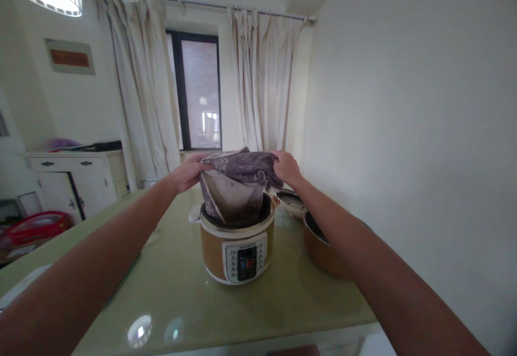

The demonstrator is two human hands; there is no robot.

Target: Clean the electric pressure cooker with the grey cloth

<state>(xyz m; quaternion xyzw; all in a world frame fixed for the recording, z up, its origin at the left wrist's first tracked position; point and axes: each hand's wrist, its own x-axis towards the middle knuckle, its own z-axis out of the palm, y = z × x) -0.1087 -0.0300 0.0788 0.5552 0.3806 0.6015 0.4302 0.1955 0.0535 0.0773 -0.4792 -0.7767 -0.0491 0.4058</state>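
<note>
Both my hands grip a purple patterned cloth point(242, 175) above an orange and white electric cooker point(238, 248) that stands open on the green glass-topped table point(169, 291). My left hand point(188, 174) pinches the cloth's left edge and my right hand point(286, 168) pinches its right edge. The cloth's lower part hangs down into the cooker's pot. A control panel with buttons faces me on the cooker's front.
An orange pot point(323, 248) sits right of the cooker, partly behind my right forearm, with a lid point(291, 202) behind it. The white wall runs close along the table's right side. A white cabinet point(76, 181) and a red object point(34, 227) lie at the left, curtains and a window behind.
</note>
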